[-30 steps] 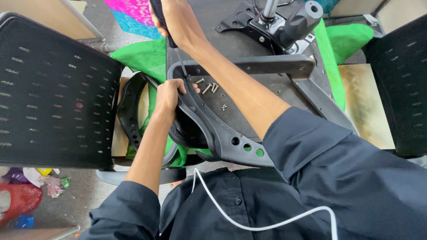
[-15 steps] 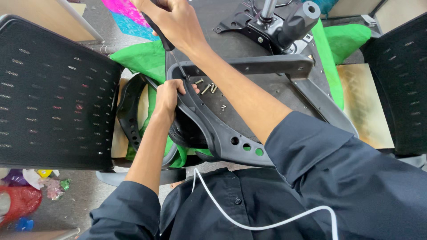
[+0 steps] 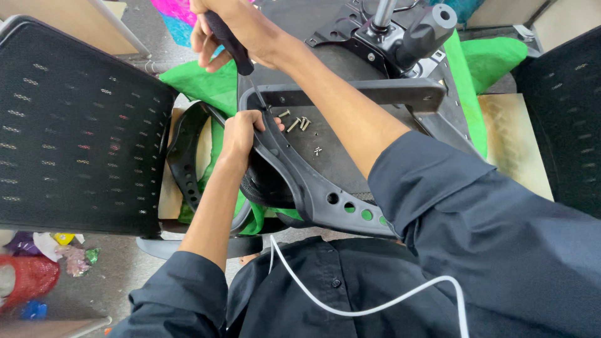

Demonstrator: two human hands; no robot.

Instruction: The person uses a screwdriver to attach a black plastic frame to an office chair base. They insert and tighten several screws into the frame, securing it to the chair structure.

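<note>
Upturned chair seat base (image 3: 375,144) lies across the lap, its grey curved armrest bracket (image 3: 313,188) along the near edge. Left hand (image 3: 241,134) wraps the bracket's upper end, pinning it to the base. Right hand (image 3: 231,28) grips the black-handled screwdriver (image 3: 230,44), tip down at the bracket's top hole. Loose screws (image 3: 297,122) lie just beside (easily knocked off). The job likely goes best with the driver square to the hole and the bracket held flush. Versus half a second ago, the right hand sits slightly nearer; the left hand keeps its hold.

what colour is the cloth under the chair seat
Bright green cloth, clearest in the head view, beside the right hand.
</note>
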